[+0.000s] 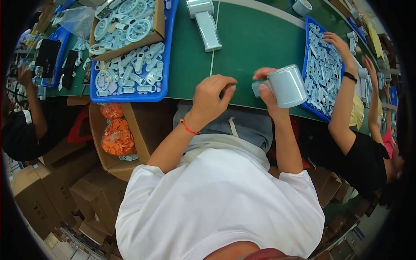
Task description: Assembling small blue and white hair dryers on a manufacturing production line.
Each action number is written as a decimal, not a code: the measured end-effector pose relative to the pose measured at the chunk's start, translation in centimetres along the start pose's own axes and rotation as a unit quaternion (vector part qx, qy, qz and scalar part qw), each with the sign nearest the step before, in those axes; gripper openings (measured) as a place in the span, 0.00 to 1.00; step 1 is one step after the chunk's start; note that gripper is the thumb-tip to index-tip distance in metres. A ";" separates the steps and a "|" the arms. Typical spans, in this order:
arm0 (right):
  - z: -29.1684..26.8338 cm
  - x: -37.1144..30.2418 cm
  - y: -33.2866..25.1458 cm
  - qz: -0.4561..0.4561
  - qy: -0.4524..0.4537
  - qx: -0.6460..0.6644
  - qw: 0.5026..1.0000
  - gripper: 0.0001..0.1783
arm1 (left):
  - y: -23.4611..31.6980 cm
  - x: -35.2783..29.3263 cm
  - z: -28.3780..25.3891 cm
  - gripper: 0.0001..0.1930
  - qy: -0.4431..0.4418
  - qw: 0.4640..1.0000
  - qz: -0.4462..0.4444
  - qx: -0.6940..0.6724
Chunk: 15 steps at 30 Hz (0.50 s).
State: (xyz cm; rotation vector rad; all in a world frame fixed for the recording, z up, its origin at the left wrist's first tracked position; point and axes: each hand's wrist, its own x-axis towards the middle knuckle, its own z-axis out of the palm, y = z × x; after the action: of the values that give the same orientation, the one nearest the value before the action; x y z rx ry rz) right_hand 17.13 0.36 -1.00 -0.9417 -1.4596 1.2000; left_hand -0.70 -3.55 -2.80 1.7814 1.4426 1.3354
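Observation:
My right hand [269, 89] is wrapped round the narrow handle of a light-blue plastic housing [287, 86]. Its wide, drum-shaped head points to the right, above the table's near edge. To the left of it, apart from the housing, my left hand [213, 97] is closed, thumb and forefinger close together. Whether anything small sits between those fingertips I cannot make out. A similar light-blue housing [208, 32] with a round head and a long handle lies farther off on the green table [247, 47].
Left, a blue tray [168, 52] bears small light-blue parts and a cardboard box [158, 17]. Below it, an open carton [102, 149] holds bagged orange pieces [119, 136]. Right, a co-worker's hand [340, 45] is over another blue tray [307, 56] of parts.

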 end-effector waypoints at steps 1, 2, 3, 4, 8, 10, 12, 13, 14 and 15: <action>-0.1 0.4 0.4 -0.048 -0.030 0.000 0.998 0.14 | 0.1 0.1 0.1 0.03 -0.015 0.999 0.029 0.024; -0.2 0.6 0.8 -0.095 -0.061 0.001 0.994 0.11 | 0.1 0.3 0.2 0.03 -0.018 0.999 0.023 0.016; -0.3 0.8 0.3 -0.039 -0.026 -0.021 0.999 0.08 | 0.1 0.4 0.1 0.04 -0.012 0.999 0.034 0.033; -0.5 1.4 -0.6 -0.076 -0.016 -0.016 0.997 0.08 | -0.1 0.4 0.1 0.04 -0.003 0.998 0.044 0.055; -4.2 1.3 -7.2 -0.225 -0.060 0.178 0.956 0.11 | -0.9 -0.4 -0.2 0.03 0.025 0.996 0.057 0.061; -4.6 -0.3 -5.2 -0.200 -0.033 0.099 0.974 0.13 | -0.6 -0.1 0.2 0.02 0.016 0.996 0.062 0.062; -1.3 -2.5 2.8 -0.108 -0.018 -0.283 0.953 0.11 | -0.2 0.3 0.5 0.02 0.005 0.997 0.051 0.058; -0.4 -2.3 2.7 -0.078 0.000 -0.194 0.978 0.11 | -0.5 0.4 0.4 0.02 0.006 0.997 0.049 0.059; 0.2 -2.2 2.5 -0.049 0.018 -0.102 0.993 0.12 | -0.9 0.6 0.4 0.02 0.009 0.994 0.071 0.078; 0.1 -2.2 2.4 -0.050 0.018 -0.104 0.993 0.12 | -1.0 0.9 0.5 0.02 0.012 0.991 0.095 0.095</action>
State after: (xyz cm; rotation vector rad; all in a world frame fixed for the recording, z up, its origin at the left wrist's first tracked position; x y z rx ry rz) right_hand 17.46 -1.22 -3.84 -1.0107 -1.6057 0.9671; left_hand -0.72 -2.28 -3.51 2.0767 1.4863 1.3554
